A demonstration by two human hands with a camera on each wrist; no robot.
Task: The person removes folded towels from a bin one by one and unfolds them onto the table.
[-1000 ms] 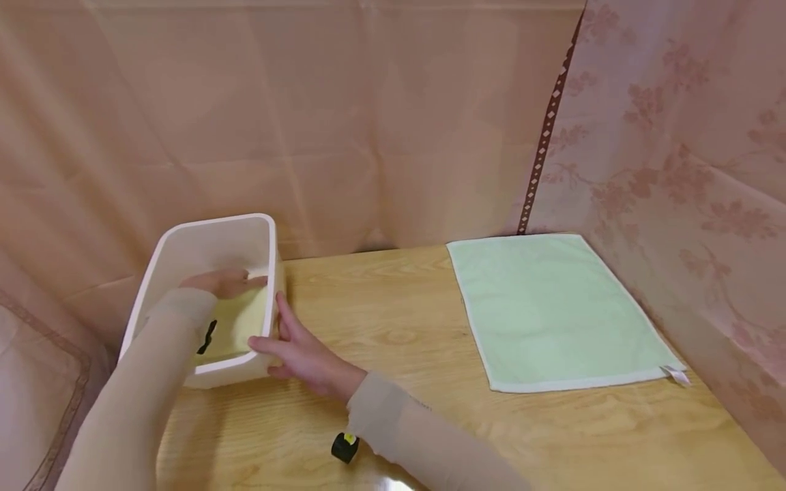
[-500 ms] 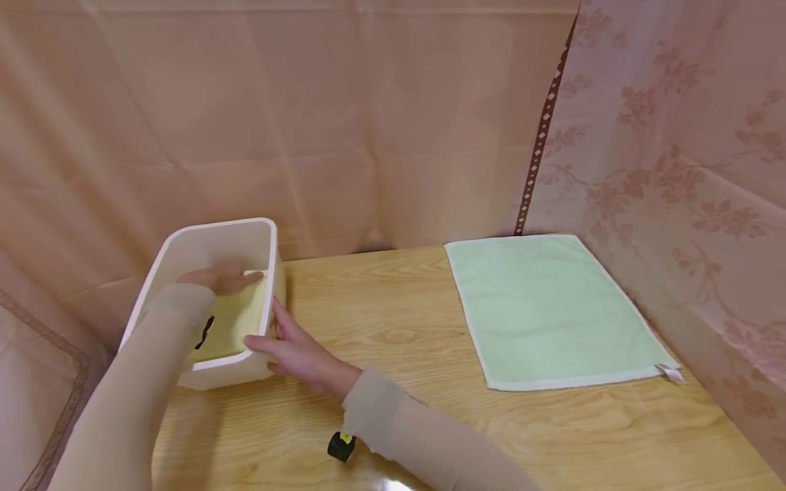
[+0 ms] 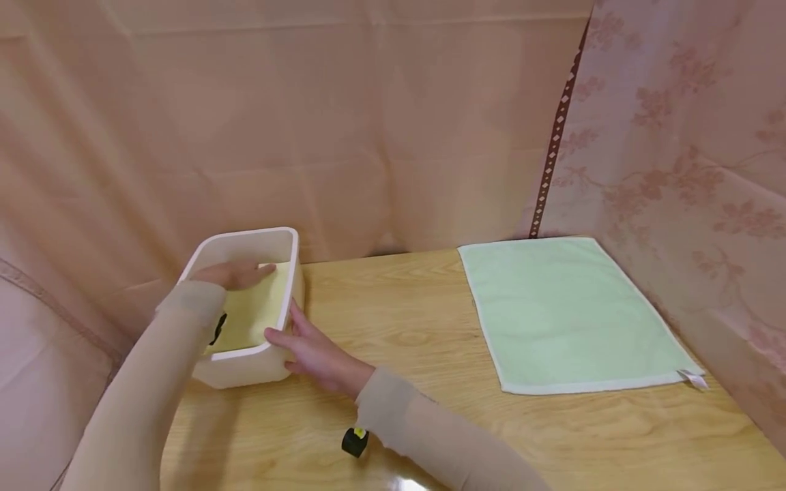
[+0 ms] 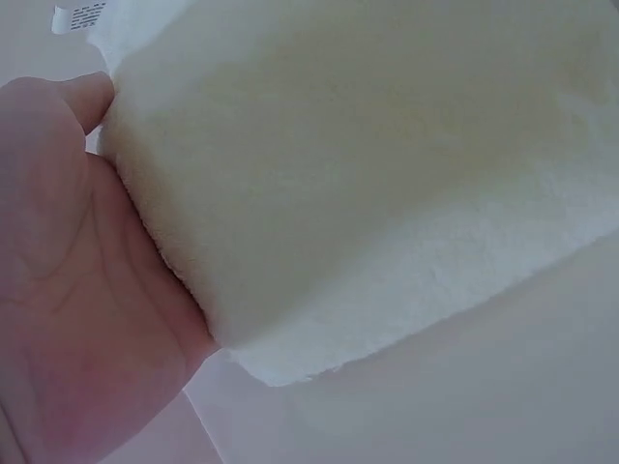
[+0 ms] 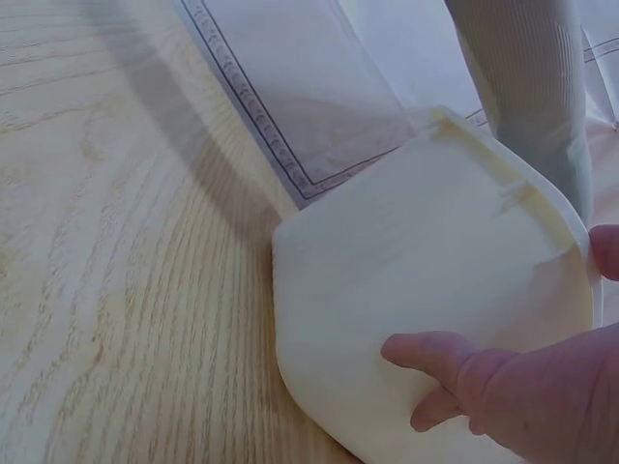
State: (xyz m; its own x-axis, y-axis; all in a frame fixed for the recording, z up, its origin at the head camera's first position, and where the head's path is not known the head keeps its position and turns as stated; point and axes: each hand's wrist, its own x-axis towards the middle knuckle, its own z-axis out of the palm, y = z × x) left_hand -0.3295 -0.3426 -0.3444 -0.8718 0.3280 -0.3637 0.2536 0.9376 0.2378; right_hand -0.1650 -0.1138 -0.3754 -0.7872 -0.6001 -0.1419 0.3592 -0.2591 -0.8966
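Note:
A white bin (image 3: 245,372) stands at the left of the table, a folded pale yellow towel (image 3: 254,317) inside it. My left hand (image 3: 233,274) reaches into the bin at the towel's far end. In the left wrist view, its thumb lies at the towel's edge by a printed white label (image 4: 82,16), while the other fingers are hidden behind the cloth (image 4: 358,145). My right hand (image 3: 319,358) holds the bin's near right corner. Its thumb hooks over the rim and its fingers lie along the outer wall (image 5: 416,261), as the right wrist view shows.
A light green towel (image 3: 571,317) with a white border lies spread on the wooden table (image 3: 393,300) at the right. Pink curtains (image 3: 344,123) hang behind and at both sides. A small black piece with a yellow mark (image 3: 355,443) shows below my right cuff.
The head view has shifted slightly. The bin has moved a little right, and its opening looks shallower from here. My left hand stays at the towel's far end; my right keeps its hold.

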